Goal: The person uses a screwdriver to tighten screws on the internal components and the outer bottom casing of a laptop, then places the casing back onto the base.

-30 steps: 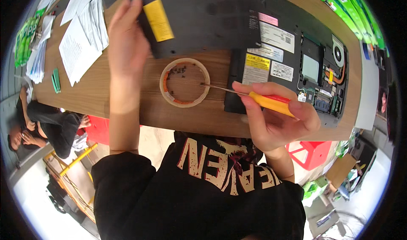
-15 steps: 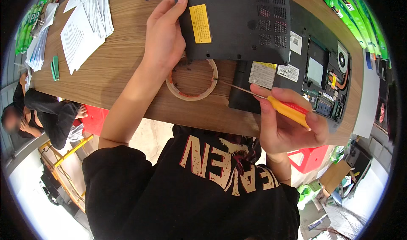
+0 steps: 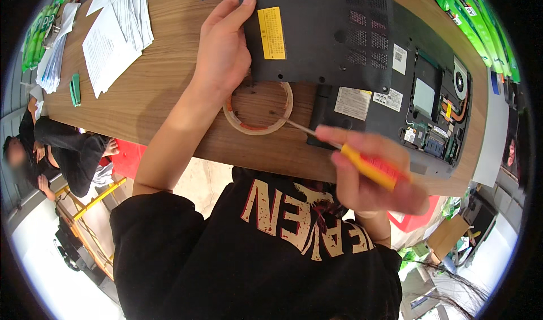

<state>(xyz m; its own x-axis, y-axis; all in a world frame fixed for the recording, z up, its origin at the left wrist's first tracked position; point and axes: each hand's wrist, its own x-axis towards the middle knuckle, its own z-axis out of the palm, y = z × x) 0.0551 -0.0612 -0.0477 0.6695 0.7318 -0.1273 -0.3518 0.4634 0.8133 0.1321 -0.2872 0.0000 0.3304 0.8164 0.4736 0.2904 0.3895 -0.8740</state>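
Observation:
My left hand (image 3: 224, 48) grips the left edge of a black laptop bottom cover (image 3: 317, 43), thumb on its face near a yellow label. The cover is raised over the table and partly overlaps an opened laptop (image 3: 410, 65), whose fan and inner boards show at the right. In my right hand (image 3: 373, 176), somewhat blurred, is a screwdriver (image 3: 367, 166) with a yellow and red handle. Its thin shaft points left, with the tip over a tape ring (image 3: 291, 108) lying on the table. Small dark bits, too small to name, lie inside the ring.
Paper sheets (image 3: 116, 43) and a green stapler (image 3: 74, 90) lie on the wooden table (image 3: 169, 54) at the left. Green packs (image 3: 472, 29) stand at the far right. Another person (image 3: 68, 147) sits at the left by a red stool (image 3: 129, 159).
My right hand has moved left and a little down, bringing the screwdriver's tip from the ring's right rim to above its inside. The cover has shifted slightly right.

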